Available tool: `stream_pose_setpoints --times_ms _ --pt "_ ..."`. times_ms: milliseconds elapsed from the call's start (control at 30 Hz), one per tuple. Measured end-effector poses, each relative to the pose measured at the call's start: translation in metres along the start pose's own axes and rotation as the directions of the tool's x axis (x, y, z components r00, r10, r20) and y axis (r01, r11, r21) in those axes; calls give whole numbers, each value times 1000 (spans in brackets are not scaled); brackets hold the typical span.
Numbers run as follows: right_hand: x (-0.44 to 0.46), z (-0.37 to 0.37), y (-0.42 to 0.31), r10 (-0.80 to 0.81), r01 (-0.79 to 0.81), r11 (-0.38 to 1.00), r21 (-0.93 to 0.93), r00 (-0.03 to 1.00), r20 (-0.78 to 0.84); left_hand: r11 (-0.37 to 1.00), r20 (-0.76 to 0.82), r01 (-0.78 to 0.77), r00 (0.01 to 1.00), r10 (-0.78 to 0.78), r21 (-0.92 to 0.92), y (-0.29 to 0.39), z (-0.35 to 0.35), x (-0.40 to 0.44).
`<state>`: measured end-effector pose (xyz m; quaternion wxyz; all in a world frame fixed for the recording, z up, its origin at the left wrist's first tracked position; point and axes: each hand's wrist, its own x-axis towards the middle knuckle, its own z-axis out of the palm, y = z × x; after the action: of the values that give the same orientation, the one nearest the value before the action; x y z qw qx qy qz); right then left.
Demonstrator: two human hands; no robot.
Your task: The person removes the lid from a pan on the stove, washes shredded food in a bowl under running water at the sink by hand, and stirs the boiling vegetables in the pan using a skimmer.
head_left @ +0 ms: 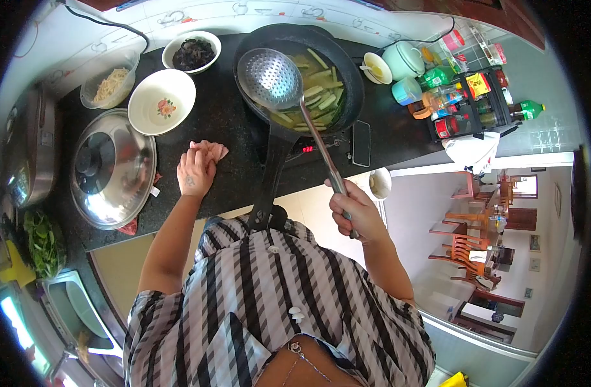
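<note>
My right hand [358, 211] is wrapped round the long handle of a metal skimmer [270, 76]. The skimmer's round perforated head is over the left part of a dark wok [355, 87], hiding some of what is inside. Pale green vegetable strips [324, 97] lie in liquid in the wok, whose black handle points toward my body. On the dark counter, my left hand [195, 171] presses down with its fingers closed on a crumpled pink cloth [216, 151]. Left of that hand lies a large steel lid [118, 184] with a black knob.
A flowered white bowl [176, 97], a bowl of dark food [208, 63] and a container of pale shreds [89, 97] stand at the back left. A phone [361, 145] lies right of the wok, near a small bowl [380, 76] and a bottle rack [479, 106].
</note>
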<state>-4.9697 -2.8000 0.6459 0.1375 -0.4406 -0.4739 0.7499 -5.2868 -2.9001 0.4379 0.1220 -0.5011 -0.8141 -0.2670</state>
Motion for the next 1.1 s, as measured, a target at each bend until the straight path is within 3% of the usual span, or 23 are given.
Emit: stream_pose_setpoints --times_ms 133,333,533,700,800,933,1100 --pt "13 -7 8 44 -46 998 -47 998 -34 1000 -25 1 1000 -1 3 1 -1 0" --pt "40 -24 25 -122 78 950 -301 984 -128 1000 19 8 1000 -8 24 1 -2 -1" --pt "61 -34 23 -225 122 912 -391 946 -231 1000 -4 5 1000 -5 14 2 -4 0" --pt "67 -40 7 -303 225 930 -292 918 -256 1000 -11 12 1000 -12 15 4 -6 1" --pt "72 -52 -6 -401 298 893 -336 865 -301 1000 -1 12 1000 -12 18 2 -4 1" --pt "86 -83 -19 -394 277 903 -328 839 -375 1000 -12 19 1000 -18 17 4 -4 1" --pt "87 -95 -22 -268 200 956 -213 891 -367 999 -14 26 1000 -25 37 3 -3 0"
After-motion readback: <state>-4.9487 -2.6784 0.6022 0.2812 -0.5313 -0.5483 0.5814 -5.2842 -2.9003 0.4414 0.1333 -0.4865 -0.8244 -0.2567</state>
